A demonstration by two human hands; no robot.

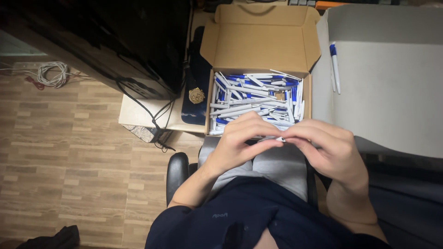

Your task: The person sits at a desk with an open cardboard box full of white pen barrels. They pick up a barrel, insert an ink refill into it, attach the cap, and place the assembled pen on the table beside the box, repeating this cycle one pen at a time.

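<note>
My left hand and my right hand meet in front of my lap, fingertips together on a small white pen that is mostly hidden between them. Just beyond the hands stands an open cardboard box filled with several white and blue pens. Its lid flaps stand up at the back. One more white pen with a blue cap lies apart on the grey surface to the right of the box.
A dark cabinet with cables fills the upper left. A coiled white cable lies on the wooden floor. A dark blue pouch with a gold round badge sits left of the box. A black chair arm shows below.
</note>
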